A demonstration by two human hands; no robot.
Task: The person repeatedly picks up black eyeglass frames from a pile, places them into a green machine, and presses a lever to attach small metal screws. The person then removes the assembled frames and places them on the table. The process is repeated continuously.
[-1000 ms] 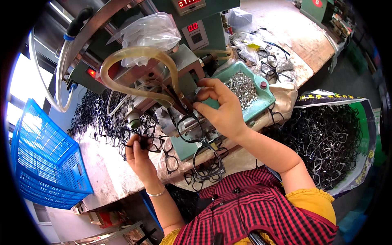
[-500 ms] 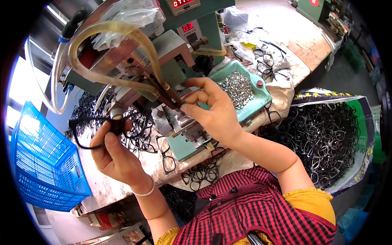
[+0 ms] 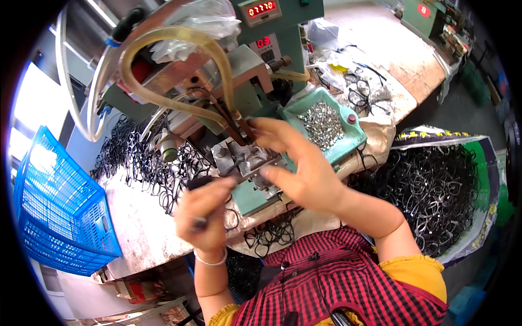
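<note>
My left hand [image 3: 204, 214], smeared by motion, is closed just left of the machine's fixture. Dark parts of a black eyeglass frame [image 3: 199, 182] show at its fingers; most of the frame is hidden or blurred. My right hand [image 3: 307, 168] is at the fixture's right side, thumb and fingers apart, with nothing visible between them. Its fingertips are partly hidden near the narrow dark arms [image 3: 237, 130] below the yellowish hoses. Between my hands lies the metal fixture [image 3: 247, 157] on a green machine base [image 3: 253, 198].
A green tray [image 3: 353, 133] of small metal parts stands right of the machine. Many black eyeglass frames [image 3: 163, 168] are heaped behind my left hand, and more fill a large sack [image 3: 429, 190] at the right. A blue basket [image 3: 70, 212] stands far left. Yellowish hoses [image 3: 157, 35] loop overhead.
My left hand has moved right toward the fixture with the eyeglass frame. My right thumb has dropped away from the narrow arms and its fingers have spread. The view has shifted slightly.
</note>
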